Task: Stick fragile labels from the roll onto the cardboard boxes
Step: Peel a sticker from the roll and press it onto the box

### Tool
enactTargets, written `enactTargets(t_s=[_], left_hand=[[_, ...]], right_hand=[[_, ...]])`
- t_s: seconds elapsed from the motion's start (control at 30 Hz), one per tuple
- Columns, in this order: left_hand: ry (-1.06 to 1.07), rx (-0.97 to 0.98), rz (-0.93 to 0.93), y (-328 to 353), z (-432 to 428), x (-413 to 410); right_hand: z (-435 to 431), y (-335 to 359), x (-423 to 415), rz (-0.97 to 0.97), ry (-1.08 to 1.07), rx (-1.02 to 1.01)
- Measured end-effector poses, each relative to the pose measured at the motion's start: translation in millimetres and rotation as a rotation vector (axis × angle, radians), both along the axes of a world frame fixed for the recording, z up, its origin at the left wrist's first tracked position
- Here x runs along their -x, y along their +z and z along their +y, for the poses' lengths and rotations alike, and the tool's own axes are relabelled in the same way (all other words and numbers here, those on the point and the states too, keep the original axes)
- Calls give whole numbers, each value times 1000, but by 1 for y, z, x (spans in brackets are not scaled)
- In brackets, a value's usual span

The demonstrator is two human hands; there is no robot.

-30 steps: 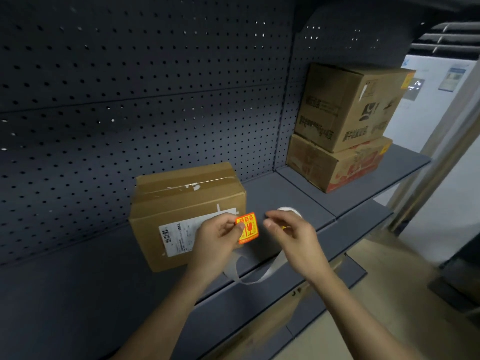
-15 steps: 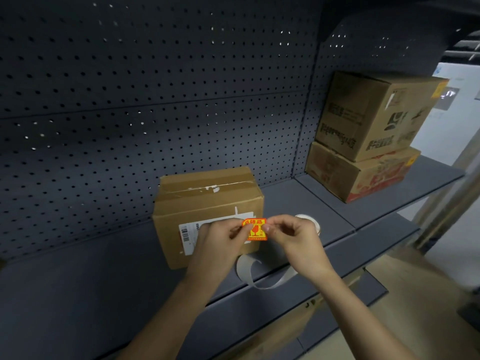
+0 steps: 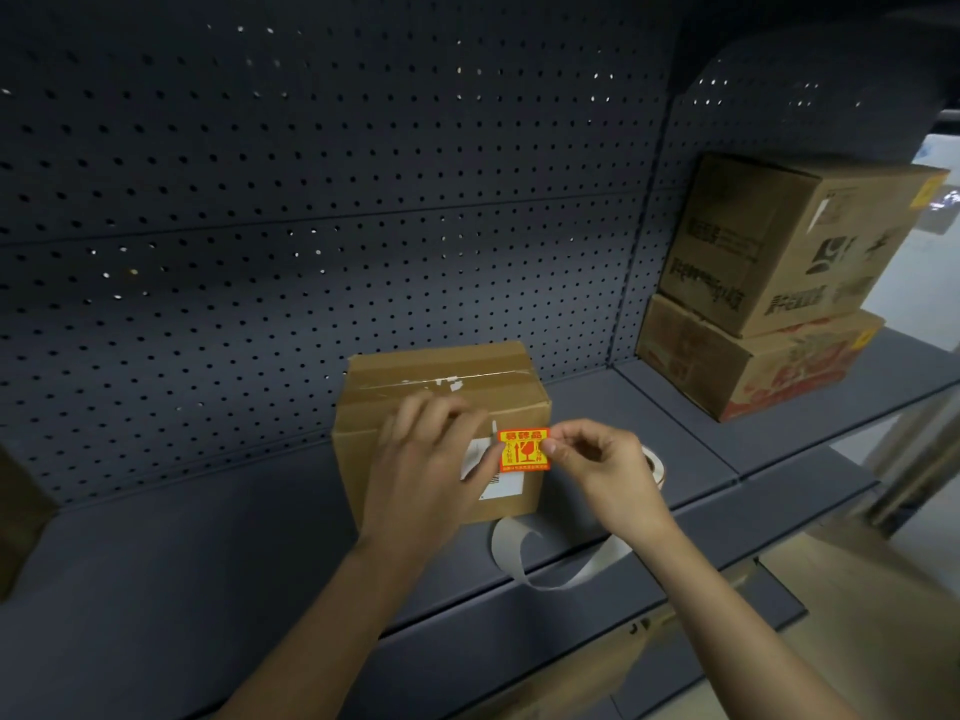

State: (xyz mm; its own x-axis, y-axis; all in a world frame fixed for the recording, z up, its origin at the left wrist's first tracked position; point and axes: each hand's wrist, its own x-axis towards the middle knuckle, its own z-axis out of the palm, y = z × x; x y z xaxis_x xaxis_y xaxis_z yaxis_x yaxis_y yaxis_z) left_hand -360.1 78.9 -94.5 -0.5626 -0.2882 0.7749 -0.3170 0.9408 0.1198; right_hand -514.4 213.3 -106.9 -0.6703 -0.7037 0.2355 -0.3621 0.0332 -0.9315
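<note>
Red-and-yellow square fragile label [image 3: 523, 449] at the front right edge of the brown cardboard box [image 3: 441, 376].
My right hand [image 3: 602, 470] pinches the label's right edge; left hand [image 3: 431, 475] thumb at its left edge, grip can't tell.

The square paper label [image 3: 523, 449] is glowing orange-red with yellow print, the rectangular cardboard box [image 3: 441, 376] is showing plain brown, the metal pegboard [image 3: 311, 200] is running dark grey, dotted in rows.

Back panel [image 3: 311, 200]: dark grey metal, full of small round holes, stood upright behind the shelf.
Shelf [image 3: 182, 563]: dark grey, flat, ran from left to right.
Lower shelf [image 3: 774, 608]: same grey, partly visible under the front edge.
Floor [image 3: 883, 641]: light brown, at bottom right.
</note>
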Motion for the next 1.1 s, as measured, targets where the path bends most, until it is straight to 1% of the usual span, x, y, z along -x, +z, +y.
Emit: enactTargets(t_s=[0.07,0.13,0.2,0.53,0.7,0.83,0.97,1.1], left_hand=[[51,18,-59,2,-7,5],[110,-10,-158,2,-13,11],[128,-15,-215,-2,-17,16],[171,34,-122,-9,-18,26],[215,7,-116,-10,-15,29],[222,4,-123,-9,-14,29],[224,6,-123,-8,-14,29],[221,2,-107,-7,-13,29]], right_hand=[[-3,-1,1,1,5,3],[-5,-2,3,-8,-1,4],[-5,-2,5,-1,-3,2],[-11,1,7,-4,1,13],[-13,1,8,-8,-16,8],[-13,-1,6,6,-79,21],[-11,-2,5,86,-123,-3],[-12,-2,3,255,-170,-24]])
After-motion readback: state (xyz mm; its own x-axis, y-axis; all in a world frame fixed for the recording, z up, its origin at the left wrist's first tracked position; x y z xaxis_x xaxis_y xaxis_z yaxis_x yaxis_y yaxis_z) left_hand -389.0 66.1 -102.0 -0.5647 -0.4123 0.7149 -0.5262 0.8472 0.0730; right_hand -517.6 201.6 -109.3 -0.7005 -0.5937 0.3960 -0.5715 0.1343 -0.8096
